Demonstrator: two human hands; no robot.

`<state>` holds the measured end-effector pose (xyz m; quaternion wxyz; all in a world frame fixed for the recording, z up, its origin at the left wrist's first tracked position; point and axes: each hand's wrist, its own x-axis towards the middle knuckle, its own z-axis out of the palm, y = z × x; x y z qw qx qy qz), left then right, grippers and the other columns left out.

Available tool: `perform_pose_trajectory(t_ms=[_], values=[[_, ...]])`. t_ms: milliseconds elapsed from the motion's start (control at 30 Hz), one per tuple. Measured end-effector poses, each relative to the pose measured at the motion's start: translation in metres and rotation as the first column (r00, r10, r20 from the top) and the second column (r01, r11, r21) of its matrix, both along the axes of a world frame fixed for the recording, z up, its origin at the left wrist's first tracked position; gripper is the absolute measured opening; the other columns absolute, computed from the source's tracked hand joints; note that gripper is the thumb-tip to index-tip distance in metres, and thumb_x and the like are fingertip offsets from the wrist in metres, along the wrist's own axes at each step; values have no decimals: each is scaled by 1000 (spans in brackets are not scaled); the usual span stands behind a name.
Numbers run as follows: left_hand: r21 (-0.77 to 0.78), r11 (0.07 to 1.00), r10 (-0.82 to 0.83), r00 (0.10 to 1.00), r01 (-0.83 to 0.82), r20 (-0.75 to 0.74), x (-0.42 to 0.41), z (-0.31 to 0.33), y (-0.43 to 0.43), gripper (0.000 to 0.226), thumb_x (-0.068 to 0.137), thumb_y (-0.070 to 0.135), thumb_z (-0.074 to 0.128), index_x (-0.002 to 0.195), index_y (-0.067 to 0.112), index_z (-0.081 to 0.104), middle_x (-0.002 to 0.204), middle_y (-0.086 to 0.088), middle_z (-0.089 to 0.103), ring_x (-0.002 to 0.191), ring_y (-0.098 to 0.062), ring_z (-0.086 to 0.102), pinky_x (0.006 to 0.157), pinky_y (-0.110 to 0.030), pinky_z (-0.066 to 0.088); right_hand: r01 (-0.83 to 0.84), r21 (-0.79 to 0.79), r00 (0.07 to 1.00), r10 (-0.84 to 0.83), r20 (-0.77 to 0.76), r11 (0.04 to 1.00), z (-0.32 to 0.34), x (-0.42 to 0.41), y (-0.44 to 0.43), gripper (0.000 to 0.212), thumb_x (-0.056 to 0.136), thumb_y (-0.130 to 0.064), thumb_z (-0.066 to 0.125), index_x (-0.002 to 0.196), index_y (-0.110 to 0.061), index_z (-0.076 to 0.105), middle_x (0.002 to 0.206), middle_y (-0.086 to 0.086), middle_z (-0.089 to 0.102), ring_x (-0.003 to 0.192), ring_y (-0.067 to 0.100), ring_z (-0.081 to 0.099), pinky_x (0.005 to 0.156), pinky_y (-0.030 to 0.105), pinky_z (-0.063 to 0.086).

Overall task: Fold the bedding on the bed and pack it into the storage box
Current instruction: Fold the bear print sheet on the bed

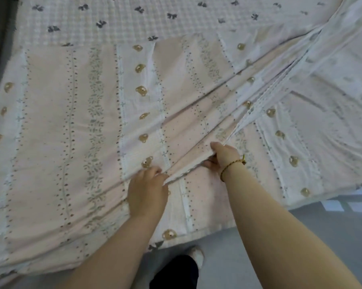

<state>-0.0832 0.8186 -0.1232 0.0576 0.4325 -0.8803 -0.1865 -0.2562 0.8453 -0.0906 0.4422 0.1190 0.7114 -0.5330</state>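
Note:
A pink and white quilt (71, 132) with bear prints and dotted stripes lies spread over the bed. Its right part is turned over, showing a pale underside (332, 69), and a raised edge runs diagonally from the upper right down to my hands. My left hand (147, 188) pinches the lower end of that edge near the bed's front. My right hand (221, 157), with a beaded bracelet on the wrist, grips the same edge a little farther up and to the right. No storage box is in view.
A checked sheet with dark bow prints (113, 19) covers the bed beyond the quilt. Grey floor (332, 226) lies in front of the bed, and my foot in a white shoe (196, 255) stands close to the bed's edge.

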Motion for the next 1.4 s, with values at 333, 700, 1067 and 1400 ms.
perform_pose_trajectory(t_ms=[333, 700, 1067, 1400], values=[[-268, 939, -282, 926, 213, -251, 7, -6, 71, 31, 78, 20, 46, 71, 11, 75, 91, -7, 73, 98, -19, 54, 87, -33, 36, 81, 60, 907, -49, -418, 995, -1, -8, 121, 27, 96, -17, 45, 69, -21, 48, 66, 1, 51, 58, 16, 53, 55, 28, 51], [-173, 974, -166, 982, 149, -89, 2, -28, 95, 41, 36, 5, 92, 73, 11, 74, 84, -7, 72, 78, -25, 70, 71, -36, 55, -113, 272, 925, 201, -322, 956, -24, -34, 135, 26, 88, -10, 48, 64, -12, 42, 63, 5, 48, 55, 21, 48, 43, 22, 41], [-73, 991, -116, 988, 109, -98, -147, 1, 114, 30, 35, 18, 87, 60, 21, 69, 66, 8, 61, 50, -10, 56, 40, -16, 39, -39, 334, 942, 146, -302, 942, -6, -192, 91, 55, 91, -14, 46, 142, -5, 24, 127, 17, 49, 101, 31, 53, 81, 36, 45], [-46, 999, -14, 995, 10, -104, -307, 7, 125, 36, 31, 18, 94, 60, 20, 73, 75, 5, 71, 60, -12, 67, 49, -18, 51, -242, 641, 730, 572, -374, 728, 5, -381, 58, 93, 80, -11, 66, 147, -14, 1, 148, 18, 22, 120, 37, 43, 90, 43, 44]])
